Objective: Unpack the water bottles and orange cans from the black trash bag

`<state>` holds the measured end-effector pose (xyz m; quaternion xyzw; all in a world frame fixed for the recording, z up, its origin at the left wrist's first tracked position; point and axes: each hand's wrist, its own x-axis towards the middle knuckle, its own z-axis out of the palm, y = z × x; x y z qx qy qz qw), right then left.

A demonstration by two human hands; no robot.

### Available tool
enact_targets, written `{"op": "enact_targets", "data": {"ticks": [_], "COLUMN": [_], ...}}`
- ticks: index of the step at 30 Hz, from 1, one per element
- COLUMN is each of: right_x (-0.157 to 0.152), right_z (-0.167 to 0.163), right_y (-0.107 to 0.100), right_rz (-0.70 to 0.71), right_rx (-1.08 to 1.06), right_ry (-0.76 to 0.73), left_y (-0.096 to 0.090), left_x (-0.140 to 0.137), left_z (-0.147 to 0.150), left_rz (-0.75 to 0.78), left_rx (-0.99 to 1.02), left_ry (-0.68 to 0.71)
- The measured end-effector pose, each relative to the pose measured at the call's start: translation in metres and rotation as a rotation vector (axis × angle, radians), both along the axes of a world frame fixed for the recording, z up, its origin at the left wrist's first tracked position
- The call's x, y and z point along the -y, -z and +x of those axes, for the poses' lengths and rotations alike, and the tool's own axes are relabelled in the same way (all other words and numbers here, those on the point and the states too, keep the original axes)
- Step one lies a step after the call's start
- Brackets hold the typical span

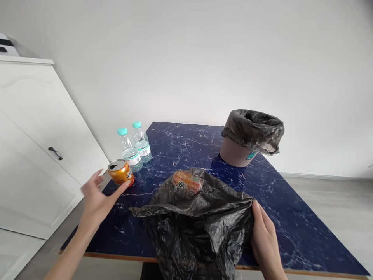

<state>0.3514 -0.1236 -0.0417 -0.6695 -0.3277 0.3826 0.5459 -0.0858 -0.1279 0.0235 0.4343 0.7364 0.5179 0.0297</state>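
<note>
On the left of the table, an orange drink can [121,173] stands upright with its top opened. My left hand [100,196] is beside it, fingers spread, the thumb close to the can's lower side; whether it touches I cannot tell. My right hand [264,233] pinches the right edge of a black plastic garbage bag [201,229]. The bag lies spread over the table's front and hangs past the edge. Through its thin film, another orange can [187,181] shows, lying on its side.
Two clear water bottles [132,151] with turquoise caps stand behind the orange can. At the back right is a grey-brown bin [234,151] lined with a black bag. The dark blue marbled table [186,140] meets a white wall; a white cabinet [37,136] is at left.
</note>
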Motion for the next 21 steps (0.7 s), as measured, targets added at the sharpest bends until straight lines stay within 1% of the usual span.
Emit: {"op": "enact_targets", "data": {"ticks": [1,2,3,4,5,7,8,9,10,11,12,14,17,19,21], "right_x": [0.000,0.000,0.000,0.000,0.000,0.000,0.000,0.000,0.000,0.001,0.001,0.002,0.002,0.002,0.001], "right_z": [0.000,-0.001,-0.001,-0.001,-0.001,-0.001,-0.001,-0.001,-0.001,-0.001,-0.001,-0.001,-0.002,-0.001,-0.001], "right_y": [-0.001,-0.002,-0.003,-0.003,-0.003,-0.002,-0.001,-0.001,0.000,0.000,-0.001,-0.002,-0.004,-0.003,-0.001], "right_rz": [0.001,0.001,0.000,0.002,0.006,0.012,0.011,0.011,0.011,0.008,0.001,-0.016,-0.034,-0.030,-0.017], "right_rx": [0.003,0.009,0.014,0.019,0.023,0.023,0.019,0.014,0.007,-0.004,-0.015,-0.025,-0.018,-0.027,-0.052], "right_ry": [-0.002,-0.002,0.003,0.006,0.006,0.003,0.010,0.016,0.019,0.020,0.018,0.011,0.027,0.031,0.025], "left_y": [-0.003,-0.006,-0.009,-0.012,-0.015,-0.018,-0.018,-0.017,-0.015,-0.012,-0.008,-0.001,0.005,0.005,0.002], "left_x": [0.014,0.029,0.046,0.061,0.075,0.093,0.097,0.097,0.093,0.087,0.080,0.063,0.038,0.024,0.011], "left_z": [0.010,0.022,0.036,0.052,0.068,0.098,0.111,0.121,0.128,0.134,0.137,0.142,0.151,0.159,0.168], "left_rz": [0.101,0.239,0.357,0.424,0.397,0.152,0.049,-0.050,-0.121,-0.168,-0.198,-0.238,-0.315,-0.359,-0.363], "left_rx": [-0.058,-0.123,-0.171,-0.207,-0.231,-0.369,-0.445,-0.526,-0.608,-0.682,-0.743,-0.812,-0.824,-0.821,-0.805], "left_ry": [-0.111,-0.126,-0.090,-0.020,0.123,0.570,0.742,0.892,0.996,1.058,1.092,1.114,1.131,1.103,1.052]}}
